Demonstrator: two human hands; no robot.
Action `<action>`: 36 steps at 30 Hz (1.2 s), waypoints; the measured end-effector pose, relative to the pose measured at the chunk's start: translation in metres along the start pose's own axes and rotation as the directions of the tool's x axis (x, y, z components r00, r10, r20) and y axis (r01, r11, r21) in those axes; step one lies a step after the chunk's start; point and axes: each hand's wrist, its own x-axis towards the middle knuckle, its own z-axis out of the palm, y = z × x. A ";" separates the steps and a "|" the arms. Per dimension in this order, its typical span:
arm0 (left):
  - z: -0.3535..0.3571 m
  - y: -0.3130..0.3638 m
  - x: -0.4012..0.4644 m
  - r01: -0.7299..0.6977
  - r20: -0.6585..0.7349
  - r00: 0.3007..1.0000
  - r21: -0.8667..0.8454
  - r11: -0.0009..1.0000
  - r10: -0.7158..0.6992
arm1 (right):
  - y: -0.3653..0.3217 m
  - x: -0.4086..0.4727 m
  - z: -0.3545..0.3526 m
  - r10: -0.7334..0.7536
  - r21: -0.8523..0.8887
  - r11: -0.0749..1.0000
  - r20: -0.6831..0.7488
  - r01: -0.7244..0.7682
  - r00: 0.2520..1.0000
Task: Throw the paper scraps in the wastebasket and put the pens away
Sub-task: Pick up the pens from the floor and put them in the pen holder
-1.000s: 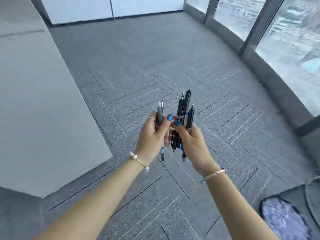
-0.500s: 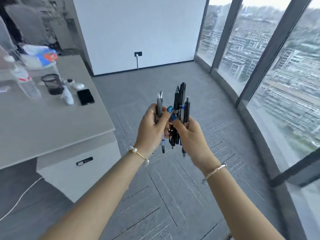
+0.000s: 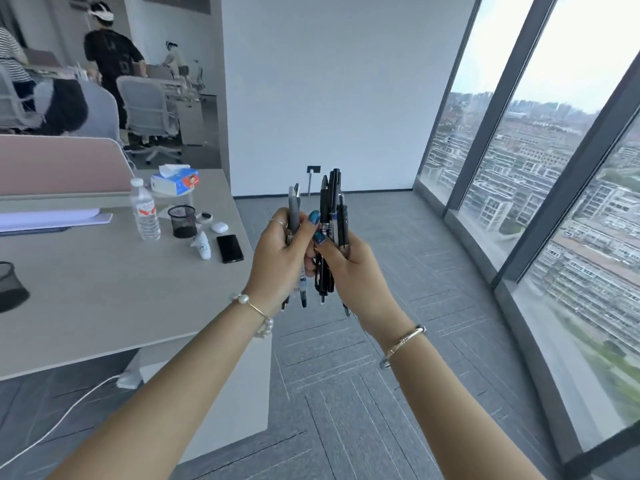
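Both hands are up in front of the chest, and they are sharing the load. The left hand (image 3: 282, 252) is closing its fingers round a small cluster of upright pens (image 3: 295, 216), a grey-barrelled one standing tallest, with the tips poking out below the palm. The right hand (image 3: 349, 271) is gripping a thicker bundle of black plastic pens (image 3: 333, 206), held upright too, clips pointing at the ceiling. The two thumbs, both with blue-painted nails, are pressing together between the bundles, so the hands are touching. A pearl-and-gold bracelet (image 3: 254, 311) is sitting on the left wrist, a thin metal bangle (image 3: 403, 342) on the right.

Out to the left, the pale grey desk (image 3: 104, 299) is carrying the clutter: a black mesh pen cup (image 3: 182, 221) is standing well apart from the hands, with a clear plastic water bottle (image 3: 145, 211) just beside it on its left and a black smartphone (image 3: 230, 248) lying flat to its right. A blue-and-white tissue box (image 3: 175, 180) is sitting behind them. At the desk's left edge a second black mesh container (image 3: 10, 285) is showing, partly cut off. To the right, tall floor-to-ceiling windows (image 3: 519, 202) are looking out over city blocks.
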 end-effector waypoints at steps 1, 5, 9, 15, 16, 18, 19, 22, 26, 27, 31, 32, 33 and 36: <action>-0.016 0.001 0.008 -0.008 -0.008 1.000 0.009 1.000 0.008 | -0.004 0.009 0.015 -0.003 0.011 1.000 -0.001 0.003 1.000; -0.082 0.005 0.041 -0.016 -0.051 0.999 0.019 1.000 0.017 | -0.020 0.051 0.079 -0.005 0.058 0.998 0.019 0.004 1.000; -0.148 0.003 0.073 -0.019 -0.092 0.995 0.075 0.997 0.026 | -0.030 0.090 0.139 -0.014 0.083 0.996 0.067 0.008 0.998; -0.224 -0.013 0.106 0.002 -0.174 0.984 0.149 0.989 0.024 | -0.028 0.138 0.212 -0.022 0.141 0.990 0.146 0.002 0.989; -0.236 -0.018 0.110 0.010 -0.193 0.981 0.150 0.989 0.019 | -0.025 0.146 0.224 -0.022 0.155 0.988 0.169 -0.005 0.985; -0.258 -0.029 0.120 0.036 -0.242 0.970 0.167 0.985 0.005 | -0.016 0.163 0.246 -0.014 0.167 0.986 0.216 -0.022 0.976; -0.269 -0.035 0.125 0.051 -0.266 0.964 0.180 0.982 -0.001 | -0.011 0.172 0.257 -0.011 0.158 0.987 0.240 -0.027 0.971; -0.297 -0.051 0.141 0.081 -0.326 0.945 0.188 0.979 -0.016 | 0.003 0.201 0.288 -0.013 0.156 0.987 0.309 -0.037 0.951; -0.334 -0.069 0.167 0.114 -0.420 0.907 0.222 0.968 -0.011 | 0.020 0.243 0.330 -0.046 0.184 0.982 0.401 -0.032 0.915; -0.343 -0.074 0.172 0.128 -0.446 0.895 0.228 0.965 -0.013 | 0.023 0.252 0.340 -0.055 0.200 0.979 0.422 -0.034 0.905; -0.386 -0.094 0.185 0.166 -0.532 0.846 0.233 0.958 -0.018 | 0.034 0.280 0.387 -0.079 0.245 0.968 0.520 -0.060 0.851; -0.398 -0.099 0.187 0.178 -0.555 0.831 0.228 0.957 -0.022 | 0.037 0.285 0.400 -0.080 0.249 0.966 0.546 -0.070 0.834; -0.410 -0.104 0.188 0.187 -0.575 0.818 0.222 0.957 -0.026 | 0.041 0.289 0.413 -0.080 0.253 0.964 0.567 -0.081 0.819; -0.449 -0.120 0.191 0.213 -0.615 0.788 0.218 0.952 -0.035 | 0.052 0.302 0.456 -0.067 0.245 0.963 0.611 -0.108 0.789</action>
